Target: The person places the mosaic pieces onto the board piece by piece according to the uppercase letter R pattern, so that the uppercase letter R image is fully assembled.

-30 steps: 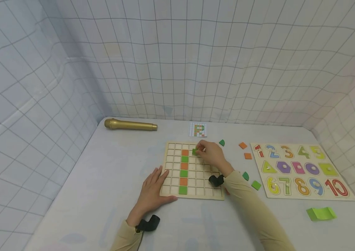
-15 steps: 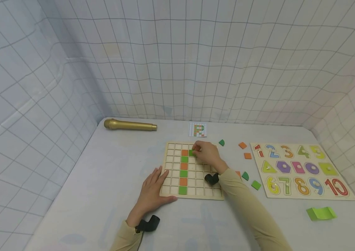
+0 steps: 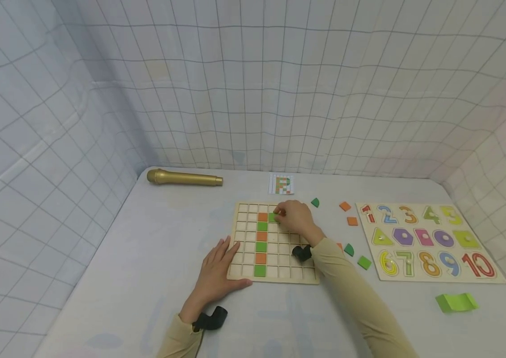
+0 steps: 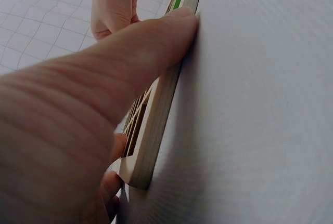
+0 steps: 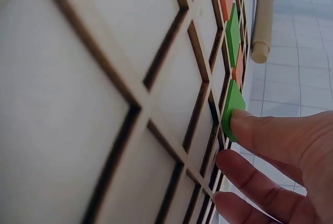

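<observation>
A wooden grid board (image 3: 284, 271) lies on the table, with a column of orange and green square tiles set in its cells. My right hand (image 3: 296, 217) is over the upper part of the board. Its thumb and fingers hold a green square tile (image 5: 234, 112) at a cell just right of the top orange tile (image 3: 263, 217). In the right wrist view the thumb lies on that tile; the far side of the grip is hidden. My left hand (image 3: 217, 271) rests spread at the board's lower left corner, its thumb (image 4: 174, 26) against the front edge.
Right of the board lie loose orange squares (image 3: 352, 221), green quarter-round pieces (image 3: 349, 249) and a green square (image 3: 364, 262). Beyond them is a number and shape puzzle (image 3: 432, 236), with a green curved block (image 3: 456, 302) in front. A pattern card (image 3: 281, 184) and gold microphone (image 3: 185, 177) lie behind.
My right hand has moved slightly left with the green tile, bringing it beside the top orange tile. It has barely moved in the last half second. The left hand stays in place.
</observation>
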Demonstrator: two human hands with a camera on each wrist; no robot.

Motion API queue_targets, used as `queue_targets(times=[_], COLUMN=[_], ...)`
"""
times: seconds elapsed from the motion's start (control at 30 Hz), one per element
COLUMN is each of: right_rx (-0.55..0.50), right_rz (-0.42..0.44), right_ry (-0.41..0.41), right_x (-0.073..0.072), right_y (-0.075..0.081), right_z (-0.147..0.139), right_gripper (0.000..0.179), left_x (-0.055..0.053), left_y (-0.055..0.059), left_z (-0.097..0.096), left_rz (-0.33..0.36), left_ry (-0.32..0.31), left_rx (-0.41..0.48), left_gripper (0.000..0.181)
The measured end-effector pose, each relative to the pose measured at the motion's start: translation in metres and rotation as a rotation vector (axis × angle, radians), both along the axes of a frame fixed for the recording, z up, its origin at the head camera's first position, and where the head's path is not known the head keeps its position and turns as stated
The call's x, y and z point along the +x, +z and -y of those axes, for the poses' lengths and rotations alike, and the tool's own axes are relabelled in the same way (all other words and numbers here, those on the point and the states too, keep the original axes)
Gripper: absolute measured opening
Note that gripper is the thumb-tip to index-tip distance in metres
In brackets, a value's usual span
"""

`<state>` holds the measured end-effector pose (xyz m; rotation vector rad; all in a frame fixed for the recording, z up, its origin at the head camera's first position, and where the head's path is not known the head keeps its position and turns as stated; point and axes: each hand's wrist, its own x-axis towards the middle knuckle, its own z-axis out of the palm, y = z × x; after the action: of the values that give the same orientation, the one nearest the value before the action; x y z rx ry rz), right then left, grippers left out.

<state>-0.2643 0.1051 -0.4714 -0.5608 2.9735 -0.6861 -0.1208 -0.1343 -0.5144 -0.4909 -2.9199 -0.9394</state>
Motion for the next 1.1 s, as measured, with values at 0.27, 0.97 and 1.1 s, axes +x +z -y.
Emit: queue_targets(times=[0.27, 0.97, 1.1], right_rx=[0.029, -0.066, -0.097], right_rz=[-0.013, -0.017, -0.003], right_ry=[-0.003, 0.117, 0.113], right_x=[0.002, 0.000, 0.004], right_y=[0.005, -0.005, -0.005], right_z=[-0.001, -0.014, -0.018], right_gripper=[0.014, 0.019, 0.018], left_x=[0.000, 0.000, 0.001], left_y=[-0.001, 0.001, 0.001], left_z=[0.000, -0.001, -0.001], left_rz=[0.009, 0.007, 0.010], left_ry=[0.002, 0.003, 0.005], left_rx=[-0.001, 0.000, -0.001], left_gripper=[0.096, 0.096, 0.096])
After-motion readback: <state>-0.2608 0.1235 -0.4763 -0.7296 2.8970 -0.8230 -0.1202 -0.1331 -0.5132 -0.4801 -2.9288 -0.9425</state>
